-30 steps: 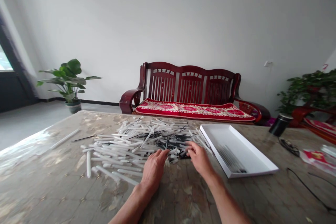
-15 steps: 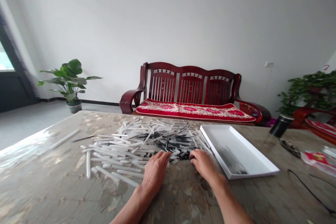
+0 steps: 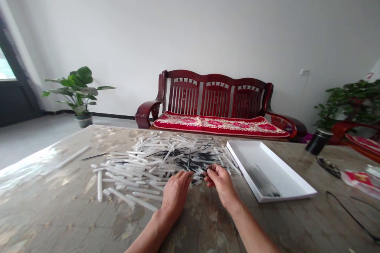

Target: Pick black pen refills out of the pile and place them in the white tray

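Note:
A loose heap of white pen barrels [image 3: 139, 167] lies on the table in front of me, with black pen parts [image 3: 196, 161] among them at its right side. At the heap's near edge, my left hand [image 3: 177, 189] is closed, fingertips pinched on a white barrel whose end shows toward the right hand. Just right of it, my right hand [image 3: 221, 182] pinches a small black piece between thumb and fingers. The two sets of fingertips are close but apart. To the right, a shallow white box [image 3: 285, 176] holds several thin pens [image 3: 263, 182] lying side by side.
One white barrel [image 3: 73, 157] and a thin dark rod [image 3: 94, 156] lie apart at left on the table [image 3: 74, 221]. Right of the box are a black cylinder [image 3: 318, 142], a black cable [image 3: 350, 213] and a red-and-clear packet [image 3: 359, 178]. A wooden bench [image 3: 215, 95] stands behind.
My right hand has moved left toward my left hand and now pinches a small black piece. My left hand has stayed nearly in place.

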A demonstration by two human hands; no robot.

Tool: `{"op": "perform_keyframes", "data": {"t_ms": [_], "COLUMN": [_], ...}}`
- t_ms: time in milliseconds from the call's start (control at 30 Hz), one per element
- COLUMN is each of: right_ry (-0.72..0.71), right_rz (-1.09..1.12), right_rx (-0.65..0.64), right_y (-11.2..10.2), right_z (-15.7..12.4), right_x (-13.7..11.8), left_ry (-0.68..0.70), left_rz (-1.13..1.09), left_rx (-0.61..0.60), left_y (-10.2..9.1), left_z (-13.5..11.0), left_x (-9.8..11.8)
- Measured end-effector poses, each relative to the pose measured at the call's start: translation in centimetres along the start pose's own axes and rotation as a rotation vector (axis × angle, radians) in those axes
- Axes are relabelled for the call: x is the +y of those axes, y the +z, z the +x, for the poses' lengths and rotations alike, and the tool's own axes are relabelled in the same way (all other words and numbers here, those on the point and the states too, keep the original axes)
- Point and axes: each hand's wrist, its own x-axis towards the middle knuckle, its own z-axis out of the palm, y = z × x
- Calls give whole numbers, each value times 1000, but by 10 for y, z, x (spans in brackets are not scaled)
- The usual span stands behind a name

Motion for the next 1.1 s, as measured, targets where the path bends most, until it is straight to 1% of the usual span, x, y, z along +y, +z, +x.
{"op": "perform_keyframes", "data": {"t_ms": [100, 267, 400, 567, 667, 733, 833, 933, 1000, 1100], "right_ry": [9, -6, -8, -43, -105, -207, -408, -530, -546, -468], "right_rz": [3, 10, 12, -46, -173, -321, -586, -790, -862, -861], "right_rx": [25, -2, 5, 11, -11, -20, -2, 22, 22, -7], "right_y": [2, 7, 9, 9, 8, 7, 5, 4, 4, 2], "right_z": [0, -1, -2, -1, 1, 1, -1, -4, -4, -1], "right_x": [4, 7, 8, 13, 17, 19, 19, 17, 16, 17], "left_ry": [3, 12, 20, 25, 37, 54, 91, 136, 167, 201], "left_rz": [-13, -20, -21, -10, -13, -10, 11, 43, 60, 78], "left_rx": [4, -1, 21, 29, 47, 79, 113, 105, 101, 104], "left_y": [0, 0, 2, 2, 2, 2, 2, 1, 0, -1], "left_z": [0, 0, 0, 0, 0, 0, -1, -1, -1, 0], "left_x": [0, 0, -2, -3, -3, -4, -5, -5, -4, -2]}}
